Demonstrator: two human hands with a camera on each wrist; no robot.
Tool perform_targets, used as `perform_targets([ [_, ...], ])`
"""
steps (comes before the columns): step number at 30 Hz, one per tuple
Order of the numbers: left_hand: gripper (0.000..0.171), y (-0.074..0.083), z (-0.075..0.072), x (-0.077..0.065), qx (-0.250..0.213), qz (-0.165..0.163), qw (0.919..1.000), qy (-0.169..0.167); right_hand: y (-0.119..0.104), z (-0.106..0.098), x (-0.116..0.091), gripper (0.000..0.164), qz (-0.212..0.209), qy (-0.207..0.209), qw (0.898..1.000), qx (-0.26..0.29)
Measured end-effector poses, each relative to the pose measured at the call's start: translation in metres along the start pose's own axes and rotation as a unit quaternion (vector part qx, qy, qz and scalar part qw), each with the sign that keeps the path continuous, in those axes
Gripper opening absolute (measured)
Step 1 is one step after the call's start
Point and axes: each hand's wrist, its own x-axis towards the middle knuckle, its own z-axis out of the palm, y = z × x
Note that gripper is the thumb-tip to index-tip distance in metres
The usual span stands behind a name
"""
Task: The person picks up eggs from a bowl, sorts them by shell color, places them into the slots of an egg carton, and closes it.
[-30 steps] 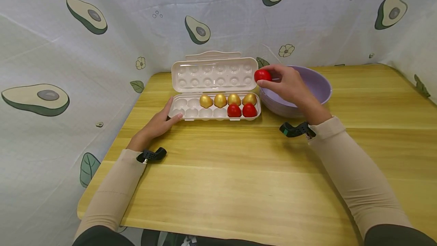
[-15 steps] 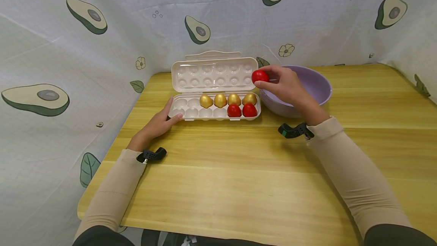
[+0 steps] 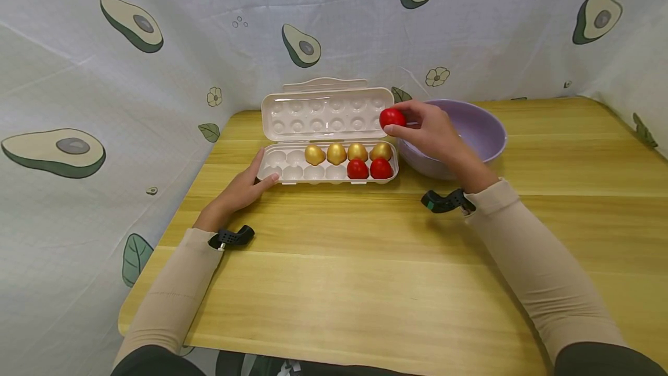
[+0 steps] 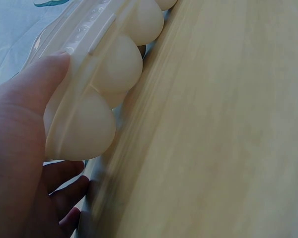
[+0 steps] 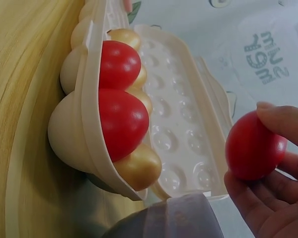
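A red egg is held up between the thumb and fingers of my right hand, overlapping the right end of the raised lid in the head view. The pale plastic egg carton lies open on the table. Four-cornered spacing is absent; several gold eggs fill the right part of its back row, and two red eggs sit at the right of the front row. My left hand grips the carton's left end, the thumb over the rim and the other fingers around the end.
A purple bowl stands right beside the carton, under my right hand; most of its inside is hidden. Behind the wooden table hangs a pale cloth printed with avocados.
My right hand has moved slightly left with the red egg, from beside the lid to in front of its right end. The left hand and carton have stayed put.
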Motion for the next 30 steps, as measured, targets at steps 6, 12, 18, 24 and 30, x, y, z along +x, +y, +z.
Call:
perform_targets([
  [6, 0.083, -0.007, 0.002, 0.003, 0.009, 0.001, 0.9999, 0.008, -0.004, 0.004, -0.001, 0.057, -0.006, -0.007, 1.000, -0.001],
  [12, 0.083, -0.006, 0.002, 0.002, 0.005, 0.003, 0.9999, 0.009, -0.006, 0.011, -0.003, 0.055, -0.003, -0.024, 1.000, 0.011],
  [18, 0.084, -0.006, 0.002, 0.001, 0.006, 0.002, 0.9999, 0.008, -0.007, 0.019, -0.002, 0.054, -0.016, -0.024, 0.999, 0.017],
  [24, 0.081, -0.004, 0.003, 0.001, 0.005, 0.003, 0.9999, 0.008, -0.011, 0.026, 0.000, 0.052, -0.021, -0.027, 0.999, 0.030],
  [30, 0.084, -0.005, 0.002, 0.000, 0.003, -0.007, 0.9999, 0.008, -0.015, 0.035, 0.004, 0.052, -0.020, -0.032, 0.998, 0.045],
])
